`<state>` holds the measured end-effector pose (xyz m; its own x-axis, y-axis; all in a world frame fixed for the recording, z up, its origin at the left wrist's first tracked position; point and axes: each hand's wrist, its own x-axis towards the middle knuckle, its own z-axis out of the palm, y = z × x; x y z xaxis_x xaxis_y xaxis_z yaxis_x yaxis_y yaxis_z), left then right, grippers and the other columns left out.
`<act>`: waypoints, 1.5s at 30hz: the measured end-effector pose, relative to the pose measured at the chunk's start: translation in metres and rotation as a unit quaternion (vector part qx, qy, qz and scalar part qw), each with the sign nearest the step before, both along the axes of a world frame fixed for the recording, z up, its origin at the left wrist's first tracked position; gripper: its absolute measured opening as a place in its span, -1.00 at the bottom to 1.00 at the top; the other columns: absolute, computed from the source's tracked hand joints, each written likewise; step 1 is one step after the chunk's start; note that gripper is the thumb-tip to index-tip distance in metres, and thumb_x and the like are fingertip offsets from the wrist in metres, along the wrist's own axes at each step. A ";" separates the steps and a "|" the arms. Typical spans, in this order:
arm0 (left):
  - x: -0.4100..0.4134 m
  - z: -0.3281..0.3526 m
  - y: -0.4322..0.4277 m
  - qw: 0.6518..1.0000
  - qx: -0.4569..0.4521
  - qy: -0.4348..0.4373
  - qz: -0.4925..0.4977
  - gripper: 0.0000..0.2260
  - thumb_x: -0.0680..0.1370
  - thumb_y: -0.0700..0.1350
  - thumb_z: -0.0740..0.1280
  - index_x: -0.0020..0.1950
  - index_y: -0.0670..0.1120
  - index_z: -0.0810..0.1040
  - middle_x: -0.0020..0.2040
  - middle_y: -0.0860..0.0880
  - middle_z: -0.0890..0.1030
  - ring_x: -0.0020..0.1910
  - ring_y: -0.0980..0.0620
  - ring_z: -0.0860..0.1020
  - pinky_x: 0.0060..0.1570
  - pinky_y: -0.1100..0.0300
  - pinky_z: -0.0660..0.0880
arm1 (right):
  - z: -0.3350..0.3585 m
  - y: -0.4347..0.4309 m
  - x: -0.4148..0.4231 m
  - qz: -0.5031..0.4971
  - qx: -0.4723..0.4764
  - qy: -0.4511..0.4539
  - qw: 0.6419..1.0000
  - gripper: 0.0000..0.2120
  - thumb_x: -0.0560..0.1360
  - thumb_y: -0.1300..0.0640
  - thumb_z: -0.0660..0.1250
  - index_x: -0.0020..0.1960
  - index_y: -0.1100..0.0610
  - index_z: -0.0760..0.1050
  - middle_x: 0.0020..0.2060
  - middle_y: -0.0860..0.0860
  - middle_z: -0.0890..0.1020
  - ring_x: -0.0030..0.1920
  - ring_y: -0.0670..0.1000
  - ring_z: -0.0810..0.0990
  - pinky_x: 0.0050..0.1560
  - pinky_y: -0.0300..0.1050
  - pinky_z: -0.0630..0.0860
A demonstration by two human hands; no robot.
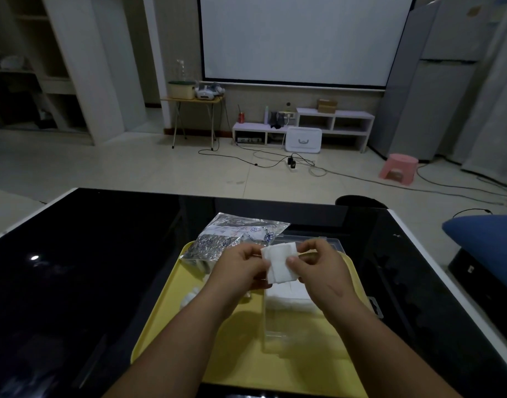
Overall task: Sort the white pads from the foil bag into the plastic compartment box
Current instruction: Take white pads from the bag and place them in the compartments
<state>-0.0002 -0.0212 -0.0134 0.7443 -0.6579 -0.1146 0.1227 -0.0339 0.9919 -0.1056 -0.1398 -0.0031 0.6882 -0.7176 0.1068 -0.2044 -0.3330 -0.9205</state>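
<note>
Both hands hold one white pad [278, 262] in the air above the yellow tray [172, 305]. My left hand [241, 268] pinches its left edge and my right hand [318, 265] pinches its right edge. Under the hands lies the clear plastic compartment box [278, 334], with a stack of white pads [289, 297] in its far compartment. The silver foil bag [235, 237] lies at the tray's far left corner, behind my left hand. A few loose white pads [189, 295] lie on the tray to the left.
The tray sits on a glossy black table [74, 282] with a white rim. The box's open lid [329, 242] stands behind my right hand. A blue cushion [487, 239] is off to the right, beyond the table edge.
</note>
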 end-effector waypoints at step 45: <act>0.001 -0.007 -0.001 1.000 0.002 0.015 0.018 -0.90 0.51 -0.36 0.36 -0.07 -0.18 0.56 -0.09 -0.26 0.67 -0.19 -0.14 0.66 -0.29 0.13 0.58 | 0.004 -0.006 -0.005 0.026 0.133 -0.073 0.988 -0.91 0.43 0.28 0.47 -0.12 0.22 0.57 -0.26 0.09 0.64 -0.29 -0.03 0.63 -0.30 -0.15 0.59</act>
